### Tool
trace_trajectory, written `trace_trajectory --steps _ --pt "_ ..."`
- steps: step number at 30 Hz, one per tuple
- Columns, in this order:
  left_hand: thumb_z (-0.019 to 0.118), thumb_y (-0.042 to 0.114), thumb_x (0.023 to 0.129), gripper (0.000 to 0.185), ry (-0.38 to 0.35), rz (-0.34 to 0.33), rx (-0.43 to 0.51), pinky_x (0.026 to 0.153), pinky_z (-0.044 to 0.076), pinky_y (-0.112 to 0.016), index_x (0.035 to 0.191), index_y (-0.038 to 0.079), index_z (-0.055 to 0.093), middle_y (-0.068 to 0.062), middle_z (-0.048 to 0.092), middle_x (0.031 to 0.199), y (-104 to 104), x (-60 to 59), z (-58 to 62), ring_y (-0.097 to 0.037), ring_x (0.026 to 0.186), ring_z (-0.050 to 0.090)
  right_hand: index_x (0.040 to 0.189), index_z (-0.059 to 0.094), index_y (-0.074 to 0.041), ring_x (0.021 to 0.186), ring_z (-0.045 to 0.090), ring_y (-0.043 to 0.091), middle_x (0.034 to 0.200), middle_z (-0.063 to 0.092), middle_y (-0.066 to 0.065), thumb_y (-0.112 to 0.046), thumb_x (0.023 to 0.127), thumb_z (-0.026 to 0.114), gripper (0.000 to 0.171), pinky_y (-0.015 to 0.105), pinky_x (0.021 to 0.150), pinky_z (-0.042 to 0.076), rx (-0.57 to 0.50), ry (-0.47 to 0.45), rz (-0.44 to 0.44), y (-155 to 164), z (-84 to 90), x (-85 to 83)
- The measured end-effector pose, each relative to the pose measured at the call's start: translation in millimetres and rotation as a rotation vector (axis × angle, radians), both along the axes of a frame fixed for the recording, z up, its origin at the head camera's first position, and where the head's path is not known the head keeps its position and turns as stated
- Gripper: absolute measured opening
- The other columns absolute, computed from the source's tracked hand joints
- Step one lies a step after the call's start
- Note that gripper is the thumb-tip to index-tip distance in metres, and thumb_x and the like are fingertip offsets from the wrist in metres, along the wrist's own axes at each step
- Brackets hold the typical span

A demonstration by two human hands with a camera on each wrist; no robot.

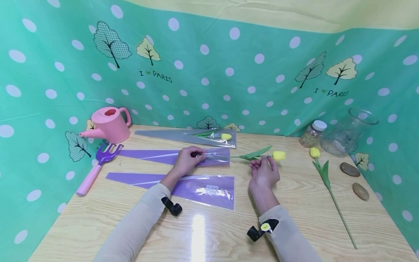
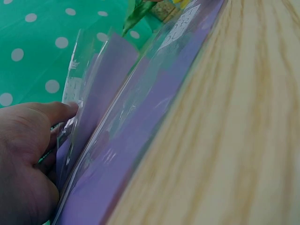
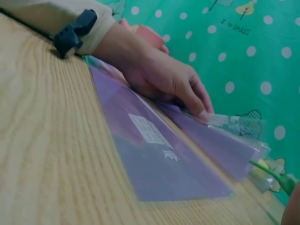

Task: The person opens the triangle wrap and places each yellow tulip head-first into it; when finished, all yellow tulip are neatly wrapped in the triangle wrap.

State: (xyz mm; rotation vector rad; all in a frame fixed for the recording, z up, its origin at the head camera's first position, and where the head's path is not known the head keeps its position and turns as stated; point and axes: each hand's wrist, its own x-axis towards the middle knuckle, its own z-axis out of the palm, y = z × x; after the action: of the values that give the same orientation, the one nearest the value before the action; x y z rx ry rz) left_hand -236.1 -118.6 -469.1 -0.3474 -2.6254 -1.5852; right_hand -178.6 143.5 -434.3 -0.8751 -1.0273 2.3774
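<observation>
My left hand (image 1: 187, 160) pinches the clear front film of the middle purple flower sleeve (image 1: 157, 156). In the left wrist view the film stands apart from the purple backing (image 2: 110, 61), so the sleeve's mouth gapes. My right hand (image 1: 264, 174) pinches a yellow tulip (image 1: 279, 155) just below its bloom, with the leaves to the left of the fingers. The tulip's stem points left, and its lower part lies inside the sleeve's mouth. In the right wrist view the green stem (image 3: 269, 169) enters between film and backing.
A second purple sleeve (image 1: 209, 191) lies in front; behind, a grey sleeve (image 1: 170, 135) holds a yellow tulip (image 1: 226, 137). At left are a pink watering can (image 1: 112, 125) and hand fork (image 1: 90, 180). At right are another tulip (image 1: 330, 187), a lidded jar (image 1: 311, 135), a glass vase (image 1: 342, 136) and two stones (image 1: 350, 169).
</observation>
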Motion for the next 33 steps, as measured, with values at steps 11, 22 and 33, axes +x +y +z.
trace_trajectory --steps 11,22,33 --pt "0.082 0.015 0.088 0.019 0.003 -0.01 0.01 0.099 0.056 -0.042 0.107 0.012 0.08 -0.009 0.078 0.113 1 1.0 1.6 -0.026 0.11 0.07 0.117 0.061 -0.012 0.057 0.061 0.013 0.074 0.061 0.004 -0.011 0.096 0.073 0.024 0.024 0.055 0.055 0.047 -0.043 -0.081 -3 -3.0 -9.9" --pt "0.082 0.015 0.088 0.018 0.011 0.007 0.015 0.095 0.057 -0.037 0.107 0.012 0.081 -0.008 0.078 0.111 2 1.6 3.6 -0.024 0.106 0.07 0.114 0.062 -0.01 0.055 0.061 0.011 0.081 0.063 0.008 -0.014 0.098 0.071 0.019 0.023 0.05 0.054 0.094 -0.055 -0.064 -17 -2.3 -16.3" --pt "0.081 0.016 0.089 0.017 0.063 0.013 0.013 0.095 0.057 -0.04 0.106 0.013 0.081 -0.008 0.078 0.111 8 2.7 3.6 -0.024 0.107 0.071 0.121 0.061 -0.004 0.052 0.058 0.01 0.075 0.064 0.005 -0.013 0.097 0.072 0.027 0.023 0.048 0.052 0.094 -0.046 -0.043 -38 -4.6 -16.8"
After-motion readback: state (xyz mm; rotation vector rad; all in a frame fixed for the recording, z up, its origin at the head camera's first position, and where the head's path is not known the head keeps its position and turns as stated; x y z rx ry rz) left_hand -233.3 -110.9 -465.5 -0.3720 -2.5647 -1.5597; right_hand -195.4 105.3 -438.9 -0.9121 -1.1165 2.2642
